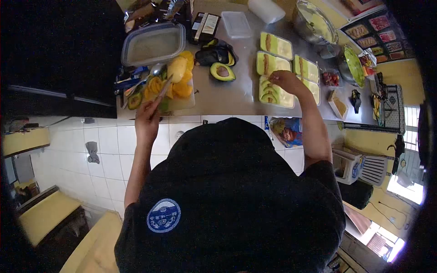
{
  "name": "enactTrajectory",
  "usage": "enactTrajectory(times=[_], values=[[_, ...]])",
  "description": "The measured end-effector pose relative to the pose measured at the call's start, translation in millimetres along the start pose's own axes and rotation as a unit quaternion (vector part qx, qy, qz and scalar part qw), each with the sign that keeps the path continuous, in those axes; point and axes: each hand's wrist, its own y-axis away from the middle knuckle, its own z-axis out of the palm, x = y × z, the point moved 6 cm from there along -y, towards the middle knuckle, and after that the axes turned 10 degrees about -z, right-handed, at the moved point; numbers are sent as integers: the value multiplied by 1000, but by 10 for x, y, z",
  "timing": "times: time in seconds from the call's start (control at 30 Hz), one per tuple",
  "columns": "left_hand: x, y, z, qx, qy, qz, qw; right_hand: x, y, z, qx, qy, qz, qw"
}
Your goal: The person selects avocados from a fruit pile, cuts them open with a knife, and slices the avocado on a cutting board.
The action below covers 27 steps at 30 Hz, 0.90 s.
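Note:
My left hand (146,113) is closed around a knife (164,89), whose blade points away over a cutting board (184,102) with peeled mango (176,69) and mango peels (183,89). My right hand (287,81) is at the nearest rectangular tub (284,98), fingers pinched at its far edge. What they hold, if anything, is hidden. Green avocado slices (268,93) lie along that tub's left side on a pale filling. Between my hands rests an avocado half (222,72) with its pit, cut face up. Behind it are dark avocado pieces (214,53).
More filled tubs (276,45) stand behind and right of the nearest one. A large plastic container (154,44) is at the back left, an empty clear tray (236,24) at the back middle. Metal bowls (314,22), a strawberry box (331,78) and a small tray (338,103) sit right.

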Motion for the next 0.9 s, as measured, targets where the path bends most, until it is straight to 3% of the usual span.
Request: enactTrajectory(times=[0.07,0.27,0.33,0.43,0.57,0.67,0.73,0.77,0.83,0.9], values=[[70,13,71,-2,3,10,1000,107,52,34,-28,-22,17,999],[77,48,173,3,3,17,1000,237,55,115,19,-22,-10,1000],[39,67,141,9,-11,10,1000,329,63,131,73,-36,65,995],[10,96,32,2,8,-19,1000,455,60,173,155,16,20,988],[-109,129,-177,34,14,-37,999,91,100,26,235,87,70,966],[-308,151,-359,77,4,-59,995,-436,-76,26,289,63,40,954],[-325,141,-441,46,48,-75,995,-738,-396,225,257,0,31,966],[-335,148,-486,47,11,-57,997,-881,-540,370,229,-53,39,971],[-434,130,-490,52,-40,-27,997,-1472,-849,738,198,-81,-34,976],[-460,118,-497,30,-42,-9,999,-1993,-1111,1276,69,-65,-87,992]])
